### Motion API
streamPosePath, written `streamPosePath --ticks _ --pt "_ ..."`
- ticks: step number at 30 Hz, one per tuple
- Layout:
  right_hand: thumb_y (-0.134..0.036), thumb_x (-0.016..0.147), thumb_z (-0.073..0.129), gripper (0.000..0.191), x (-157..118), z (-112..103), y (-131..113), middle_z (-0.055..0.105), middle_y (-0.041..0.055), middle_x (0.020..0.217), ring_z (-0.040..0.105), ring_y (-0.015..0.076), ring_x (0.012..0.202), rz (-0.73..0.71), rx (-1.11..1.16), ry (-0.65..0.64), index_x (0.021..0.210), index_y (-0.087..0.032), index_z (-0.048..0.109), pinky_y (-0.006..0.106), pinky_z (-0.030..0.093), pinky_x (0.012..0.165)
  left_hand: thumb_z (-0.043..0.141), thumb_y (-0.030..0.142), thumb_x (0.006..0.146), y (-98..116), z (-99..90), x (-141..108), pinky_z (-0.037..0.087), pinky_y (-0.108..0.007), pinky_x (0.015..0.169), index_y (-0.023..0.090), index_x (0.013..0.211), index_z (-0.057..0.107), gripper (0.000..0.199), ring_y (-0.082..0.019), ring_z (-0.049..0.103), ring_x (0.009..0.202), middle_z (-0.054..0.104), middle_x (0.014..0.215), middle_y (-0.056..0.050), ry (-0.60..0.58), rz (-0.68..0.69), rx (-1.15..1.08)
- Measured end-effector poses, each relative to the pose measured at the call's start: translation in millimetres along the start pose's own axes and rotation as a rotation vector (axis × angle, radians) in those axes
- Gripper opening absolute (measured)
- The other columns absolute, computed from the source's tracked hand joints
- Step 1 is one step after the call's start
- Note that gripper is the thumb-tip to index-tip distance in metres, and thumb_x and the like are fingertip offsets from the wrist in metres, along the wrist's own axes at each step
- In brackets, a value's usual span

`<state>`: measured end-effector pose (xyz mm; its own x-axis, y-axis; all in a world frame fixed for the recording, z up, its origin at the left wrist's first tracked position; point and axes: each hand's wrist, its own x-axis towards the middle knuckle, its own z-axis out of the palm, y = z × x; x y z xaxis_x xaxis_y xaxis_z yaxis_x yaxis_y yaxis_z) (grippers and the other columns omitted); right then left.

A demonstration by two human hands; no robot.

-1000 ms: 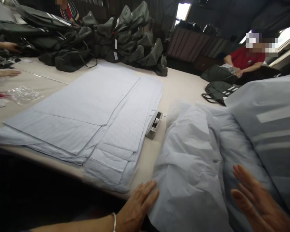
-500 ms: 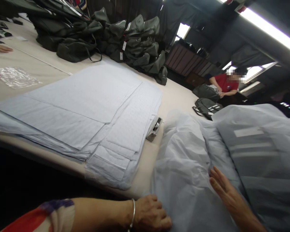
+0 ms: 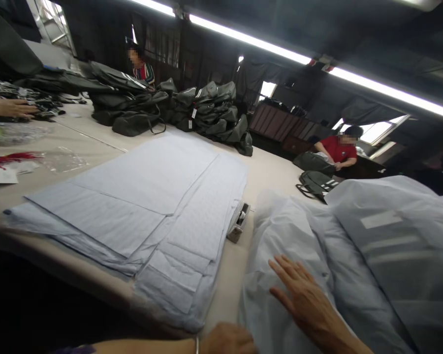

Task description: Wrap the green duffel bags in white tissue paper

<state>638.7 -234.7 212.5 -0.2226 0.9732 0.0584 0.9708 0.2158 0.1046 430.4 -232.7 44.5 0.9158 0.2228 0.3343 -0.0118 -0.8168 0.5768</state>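
Observation:
A frosted plastic bag (image 3: 280, 236) lies at the right of the table, partly flat. My right hand (image 3: 306, 300) rests on it, palm down with the fingers spread. Low in the view, my left hand (image 3: 229, 339), below a bracelet, is closed at the bag's near edge; its fingertips are cut off or hidden. Further right, a dark bag with light stripes (image 3: 387, 260) shows through cloudy plastic with a pale label (image 3: 381, 219) on it. To the left of my hands is a stack of flat translucent bags (image 3: 143, 182).
A metal tape dispenser (image 3: 238, 223) stands beside the stack. Dark bags (image 3: 214, 110) are heaped at the back. Another person's hand (image 3: 13, 107) reaches in at far left, near red-stringed tags (image 3: 7, 169). A person in red (image 3: 337, 150) handles a dark bag across the table.
My right hand has moved left across the plastic and now lies flatter. The view has tilted up, so my left hand sits lower in it.

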Motion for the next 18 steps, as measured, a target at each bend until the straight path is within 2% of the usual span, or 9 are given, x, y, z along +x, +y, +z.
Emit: streamPosePath --ticks 3,4,6,8,11,16,18 --pt "-0.048 0.091 0.051 0.047 0.9 0.9 27.1 0.059 0.0080 0.132 0.050 0.0294 0.126 0.103 0.074 -0.004 0.130 -0.023 0.055 0.053 0.040 0.106 0.068 0.027 0.082 -10.3 -49.2 7.8 0.047 -0.028 0.088 0.024 0.115 0.053 0.036 -0.019 0.059 0.099 0.062 0.109 -0.004 0.300 -0.329 -0.349" --pt "-0.047 0.089 0.054 0.045 3.0 -0.6 30.8 0.063 0.0077 0.127 0.054 0.0291 0.122 0.115 0.107 -0.025 0.127 -0.024 0.057 0.053 0.040 0.106 0.067 0.024 0.081 -15.3 -62.3 14.1 0.044 -0.032 0.095 0.024 0.121 0.051 0.043 -0.020 0.056 0.107 0.059 0.117 -0.004 0.349 -0.398 -0.469" --pt "-0.043 0.086 0.060 0.043 10.0 -4.4 30.4 0.068 0.0057 0.114 0.061 0.0276 0.110 0.122 0.174 -0.087 0.125 -0.026 0.059 0.052 0.042 0.103 0.064 0.020 0.080 -27.6 -78.7 29.7 0.039 -0.036 0.103 0.024 0.128 0.049 0.050 -0.022 0.050 0.117 0.055 0.125 -0.006 0.365 -0.451 -0.615" --pt "-0.036 0.083 0.062 0.041 18.6 -7.1 24.7 0.071 0.0034 0.103 0.063 0.0256 0.099 0.120 0.240 -0.144 0.124 -0.029 0.060 0.050 0.045 0.097 0.067 0.021 0.078 -40.3 -81.8 45.4 0.038 -0.037 0.104 0.022 0.126 0.053 0.050 -0.023 0.050 0.117 0.057 0.124 -0.006 0.337 -0.447 -0.677" --pt "-0.028 0.082 0.058 0.039 29.9 -6.1 19.1 0.071 0.0032 0.094 0.063 0.0237 0.090 0.128 0.323 -0.178 0.120 -0.029 0.063 0.046 0.047 0.091 0.075 0.026 0.073 -53.5 -73.0 63.0 0.040 -0.035 0.100 0.022 0.114 0.062 0.043 -0.023 0.054 0.109 0.061 0.114 -0.004 0.312 -0.426 -0.736" --pt "-0.032 0.083 0.049 0.040 38.8 4.1 28.8 0.070 0.0047 0.088 0.064 0.0238 0.083 0.195 0.473 -0.220 0.119 -0.026 0.064 0.043 0.048 0.085 0.081 0.037 0.068 -63.2 -64.0 79.2 0.041 -0.032 0.093 0.020 0.089 0.065 0.031 -0.021 0.056 0.096 0.062 0.095 -0.001 0.336 -0.370 -0.819" --pt "-0.034 0.083 0.047 0.042 40.5 6.9 33.3 0.070 0.0051 0.089 0.063 0.0238 0.083 0.208 0.516 -0.241 0.120 -0.025 0.063 0.043 0.048 0.086 0.082 0.045 0.065 -66.2 -65.5 82.2 0.041 -0.031 0.091 0.019 0.080 0.063 0.036 -0.020 0.054 0.094 0.059 0.092 -0.001 0.362 -0.362 -0.842"
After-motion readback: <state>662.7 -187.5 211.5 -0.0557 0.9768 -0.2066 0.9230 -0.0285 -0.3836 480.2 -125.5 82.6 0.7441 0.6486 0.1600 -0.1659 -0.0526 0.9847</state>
